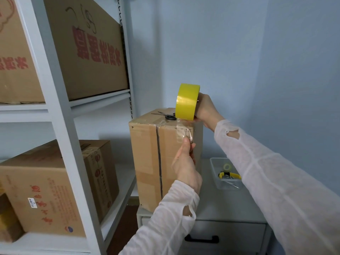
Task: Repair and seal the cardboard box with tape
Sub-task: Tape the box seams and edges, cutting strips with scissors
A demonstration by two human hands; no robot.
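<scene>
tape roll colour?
Yellow: the tape roll in the right hand, head view.

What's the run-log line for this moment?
stage: taping cardboard box corner | right hand: grips tape roll over box top | left hand: pinches tape strip on box front | scissors: on box top

Left sleeve (165,223) and right sleeve (276,173): thin white fabric

Both arms are covered by long sleeves of a slightly see-through, finely textured white cloth, and faint seam lines are seen on each. Near each cuff 1 oval hole (233,133) is cut. The left hand (185,168) and the right hand (207,111) are left bare.
</scene>
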